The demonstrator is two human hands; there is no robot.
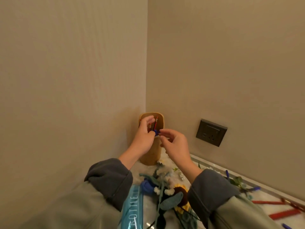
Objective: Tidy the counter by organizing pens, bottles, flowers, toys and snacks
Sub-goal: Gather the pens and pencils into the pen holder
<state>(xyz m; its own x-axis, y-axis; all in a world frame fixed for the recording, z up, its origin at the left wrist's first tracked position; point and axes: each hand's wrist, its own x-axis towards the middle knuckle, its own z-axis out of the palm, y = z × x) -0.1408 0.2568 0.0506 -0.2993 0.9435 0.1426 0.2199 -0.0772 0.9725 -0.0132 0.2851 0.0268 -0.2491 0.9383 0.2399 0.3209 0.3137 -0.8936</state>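
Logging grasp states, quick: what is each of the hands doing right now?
Left hand: holding pens at the wooden holder.
Right hand: open, holding nothing.

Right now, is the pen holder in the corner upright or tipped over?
Upright: the pen holder stands on its base on the counter, mouth up, with pencils poking out of it.

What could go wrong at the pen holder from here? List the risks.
1. The left hand grips pens in the pen holder; a sideways push might tip it onto the flowers beside its base.
2. The right hand hovers close; the hands could bump and drop pens.
3. The left sleeve might drag the bottle.
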